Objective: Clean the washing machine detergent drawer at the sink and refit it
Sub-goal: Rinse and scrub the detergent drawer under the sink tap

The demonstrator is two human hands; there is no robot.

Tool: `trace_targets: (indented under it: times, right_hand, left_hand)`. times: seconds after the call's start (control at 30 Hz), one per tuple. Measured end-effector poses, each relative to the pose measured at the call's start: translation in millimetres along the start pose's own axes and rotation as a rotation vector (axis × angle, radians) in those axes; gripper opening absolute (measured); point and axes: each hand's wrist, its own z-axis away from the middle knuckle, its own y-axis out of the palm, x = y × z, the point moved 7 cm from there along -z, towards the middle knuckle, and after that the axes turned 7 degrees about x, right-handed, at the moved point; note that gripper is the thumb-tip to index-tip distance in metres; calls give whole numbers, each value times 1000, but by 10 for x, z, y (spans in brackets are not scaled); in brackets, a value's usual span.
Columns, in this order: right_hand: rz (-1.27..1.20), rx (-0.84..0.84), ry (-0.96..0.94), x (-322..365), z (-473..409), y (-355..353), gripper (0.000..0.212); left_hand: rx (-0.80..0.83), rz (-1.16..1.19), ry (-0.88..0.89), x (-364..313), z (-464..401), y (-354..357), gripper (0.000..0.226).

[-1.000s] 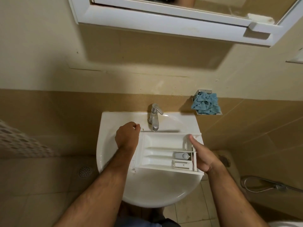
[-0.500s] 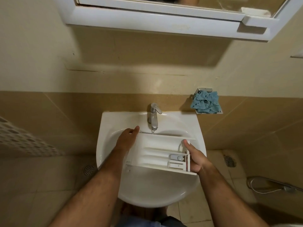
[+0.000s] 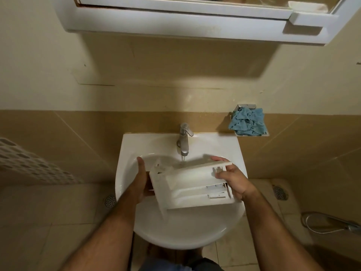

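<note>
I have the drawer (image 3: 192,185) held over the sink (image 3: 230,151), one hand on each end. My left hand (image 3: 141,181) grips the front-panel end, thumb up along the side and fingers wrapped behind, where I cannot see them. My right hand (image 3: 234,178) clamps the far end, fingers over the top edge and palm against the end wall. Both hands are closed on the drawer and well apart, with its whole length between them.

I judge this two-ended grip is there for control: the drawer is long, light and probably wet, and holding both ends lets me roll it about its long axis. It is tilted now, far edge raised and open face turned toward me and downward, which looks like a way to tip water out or to bring another face under the tap (image 3: 183,140). A thin stream seems to run from the spout just behind the drawer's raised edge, though motion blur makes that hard to confirm.

The drawer hangs clear of the basin, not resting in it, and sits directly below the spout so any runoff falls into the bowl. The small insert compartments lie at the right-hand end, just beside my right palm. A crumpled blue cloth (image 3: 247,122) waits in a wall holder to the right of the tap, well apart from both hands and untouched.
</note>
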Motion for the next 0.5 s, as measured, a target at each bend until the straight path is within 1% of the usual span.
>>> trace_targets:
  times: [0.07, 0.1, 0.13, 0.2, 0.27, 0.33, 0.4, 0.5]
  right_hand:
    - [150, 47, -29, 93, 51, 35, 58]
    - [216, 54, -56, 160, 76, 56, 60]
    - [274, 65, -96, 235, 100, 84, 62]
    - [333, 84, -177, 371, 145, 138, 66]
    - [406, 85, -226, 463, 184, 156, 73]
    - [507, 67, -240, 508, 206, 122, 79]
    - [584, 75, -173, 453, 210, 75, 87]
    - [565, 42, 92, 191, 240, -77, 107]
  left_hand:
    - [77, 29, -53, 58, 14, 4, 104]
    - [102, 12, -70, 62, 28, 7, 97]
    - [114, -31, -66, 36, 48, 9, 85]
    - [137, -143, -7, -71, 64, 17, 59]
    - [131, -238, 88, -210, 74, 29, 45]
    - [116, -269, 156, -327, 106, 46, 35]
    - [114, -284, 184, -359, 137, 47, 32]
    - [117, -324, 214, -278, 164, 4, 35]
